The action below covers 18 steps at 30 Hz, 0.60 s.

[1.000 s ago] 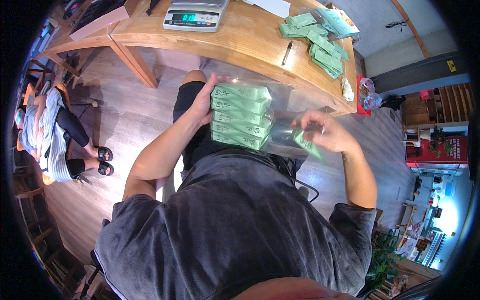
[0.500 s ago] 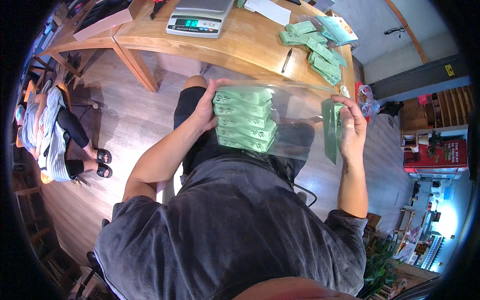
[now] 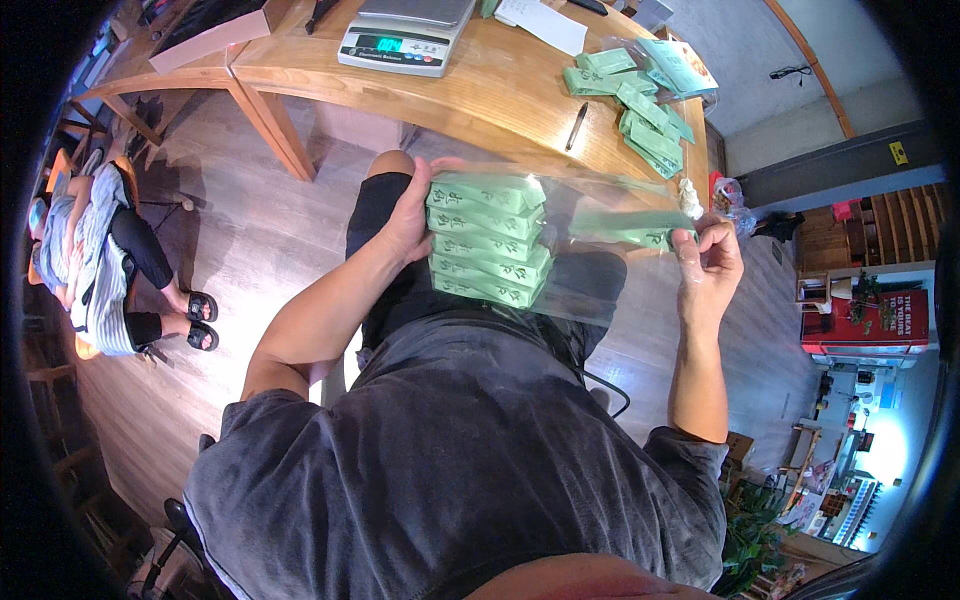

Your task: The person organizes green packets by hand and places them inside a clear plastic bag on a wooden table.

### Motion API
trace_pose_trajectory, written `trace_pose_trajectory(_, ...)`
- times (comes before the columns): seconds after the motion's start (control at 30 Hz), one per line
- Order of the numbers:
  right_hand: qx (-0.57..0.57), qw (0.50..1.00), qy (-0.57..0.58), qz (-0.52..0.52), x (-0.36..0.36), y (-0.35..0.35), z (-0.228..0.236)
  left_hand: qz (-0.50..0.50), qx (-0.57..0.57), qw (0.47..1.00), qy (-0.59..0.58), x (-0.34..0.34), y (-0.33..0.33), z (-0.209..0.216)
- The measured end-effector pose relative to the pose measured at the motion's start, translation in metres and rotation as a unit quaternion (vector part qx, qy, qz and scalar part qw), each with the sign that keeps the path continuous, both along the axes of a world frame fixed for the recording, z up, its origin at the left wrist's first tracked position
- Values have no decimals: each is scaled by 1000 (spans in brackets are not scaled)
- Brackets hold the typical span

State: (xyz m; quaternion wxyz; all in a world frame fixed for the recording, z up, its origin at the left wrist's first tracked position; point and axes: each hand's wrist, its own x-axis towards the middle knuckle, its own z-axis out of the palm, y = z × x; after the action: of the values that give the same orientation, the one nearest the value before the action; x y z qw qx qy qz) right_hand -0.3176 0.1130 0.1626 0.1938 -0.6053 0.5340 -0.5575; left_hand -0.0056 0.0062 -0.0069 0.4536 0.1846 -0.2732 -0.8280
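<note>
My left hand (image 3: 407, 212) grips the closed end of a clear plastic bag (image 3: 590, 275) held over my lap. Inside, by that hand, several green packets (image 3: 488, 240) lie stacked in a column. My right hand (image 3: 710, 260) pinches one more green packet (image 3: 640, 226) at its right end, between thumb and fingers. This packet lies lengthwise, its left part reaching into the mouth of the bag. A gap separates it from the stacked packets.
On the wooden table (image 3: 500, 95) ahead are a digital scale (image 3: 400, 42), a black pen (image 3: 577, 127), white paper (image 3: 545, 24) and a heap of green packets (image 3: 645, 120). A cardboard box (image 3: 210, 38) stands far left. Someone sits on a chair (image 3: 90, 250) at the left.
My right hand has turned the single green packet from upright to lengthwise and brought its left end into the bag. The left hand and the stack hold still.
</note>
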Motion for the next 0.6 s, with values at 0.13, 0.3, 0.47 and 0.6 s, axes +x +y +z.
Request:
trace_pose_trajectory(0.13, 68, 997, 20, 11, 7, 5, 5, -1, 4, 1000, -17, 0, 0, 4)
trace_pose_trajectory(0.3, 78, 983, 163, 25, 6, 9, 9, -5, 9, 1000, -21, 1, 0, 6)
trace_pose_trajectory(0.47, 14, 998, 32, 59, -1, 10, -4, -14, 2, 1000, -3, -2, -2, 4)
trace_pose_trajectory(0.6, 70, 994, 38, 68, 0, 13, 3, -5, -1, 1000, -11, -3, 0, 9)
